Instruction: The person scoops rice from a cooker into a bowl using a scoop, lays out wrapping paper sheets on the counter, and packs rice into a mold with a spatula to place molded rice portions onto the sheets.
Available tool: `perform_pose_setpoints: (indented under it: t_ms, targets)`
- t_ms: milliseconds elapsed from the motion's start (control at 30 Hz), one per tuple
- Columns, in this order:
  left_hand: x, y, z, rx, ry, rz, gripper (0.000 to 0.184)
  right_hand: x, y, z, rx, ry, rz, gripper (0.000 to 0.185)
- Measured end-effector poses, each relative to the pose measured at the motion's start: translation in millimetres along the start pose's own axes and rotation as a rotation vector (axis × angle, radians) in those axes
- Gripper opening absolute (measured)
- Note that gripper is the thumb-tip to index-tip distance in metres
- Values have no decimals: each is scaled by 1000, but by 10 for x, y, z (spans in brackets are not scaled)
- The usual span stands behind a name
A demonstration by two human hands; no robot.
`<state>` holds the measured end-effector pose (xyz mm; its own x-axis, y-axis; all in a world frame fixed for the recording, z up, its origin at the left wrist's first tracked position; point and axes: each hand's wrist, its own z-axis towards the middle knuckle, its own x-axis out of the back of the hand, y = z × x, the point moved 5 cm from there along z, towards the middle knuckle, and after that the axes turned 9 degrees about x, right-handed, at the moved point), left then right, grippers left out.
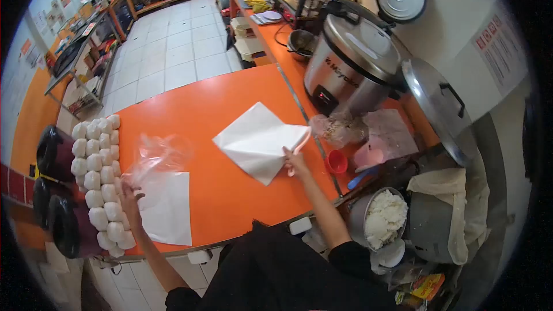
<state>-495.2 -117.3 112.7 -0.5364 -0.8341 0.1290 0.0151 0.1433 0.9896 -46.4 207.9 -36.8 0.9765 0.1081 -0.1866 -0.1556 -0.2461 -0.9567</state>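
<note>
On the orange table, my right hand is closed on the right edge of a white paper sheet, which lies turned like a diamond, its right corner lifted. My left hand has its fingers apart at the left, beside a stack of white wrapped bundles. It touches a clear plastic bag and the top left of a second white paper stack. Whether its fingers grip the plastic is hard to make out.
Right of the table stand a large rice cooker, a red cup, a pink cup and a pot of white rice. Dark lidded containers stand at the far left. A metal lid leans at the right.
</note>
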Motion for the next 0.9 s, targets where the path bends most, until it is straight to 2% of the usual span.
perform_pose_setpoints:
  t_ms: [67,133,167,200,267,300,333,400,467,500,567,633,667,700,733,767,833,900]
  targets:
    - [-233,190,-66,-73,-17,-129,33,14,317,-155,-206,81,-105,30]
    - [-487,240,-13,-17,-144,-152,34,-25,178,-507,-102,15,-461,36]
    - [-832,623,-278,-112,-218,-207,28,-33,108,-665,172,76,-522,40]
    - [-1059,640,-353,-94,-366,-148,28,-36,18,-824,444,139,-589,45]
    - [-1476,613,-540,-52,-675,-19,28,-233,-549,-1300,441,-81,-339,62]
    - [-1762,612,-725,-27,-817,-1,28,-316,-893,-1572,527,-158,-278,70]
    - [-2072,594,-977,7,-968,27,28,-345,-1162,-1808,639,-166,-319,75]
    - [-2586,538,-1517,53,-1208,51,16,-362,-1636,-2231,883,-115,-516,81]
    - [-2933,455,-2052,85,-1381,121,20,-121,-1581,-2473,809,-33,-640,82]
    - [-3049,426,-2238,94,-1462,155,26,30,-1400,-2563,619,1,-575,81]
    - [-3140,342,-2465,107,-1782,367,40,450,-735,-2731,319,16,-479,73]
    - [-3109,505,-2622,106,-2122,538,59,942,-243,-3183,183,193,-690,62]
    - [-3126,736,-2778,145,-2373,379,62,1185,-20,-3480,18,224,-729,63]
    - [-3120,972,-2910,231,-2622,212,67,1439,322,-3794,-220,319,-639,66]
    - [-3120,1231,-3082,250,-2829,24,67,1607,501,-4175,54,517,-760,67]
    - [-3090,1425,-3283,223,-2976,-139,67,1821,775,-4482,193,656,-875,64]
    - [-3039,1734,-3689,114,-3181,-398,68,1966,1032,-5146,-436,730,-97,64]
    - [-2982,1927,-4113,-77,-3271,-549,68,2017,1488,-5718,-290,1064,316,49]
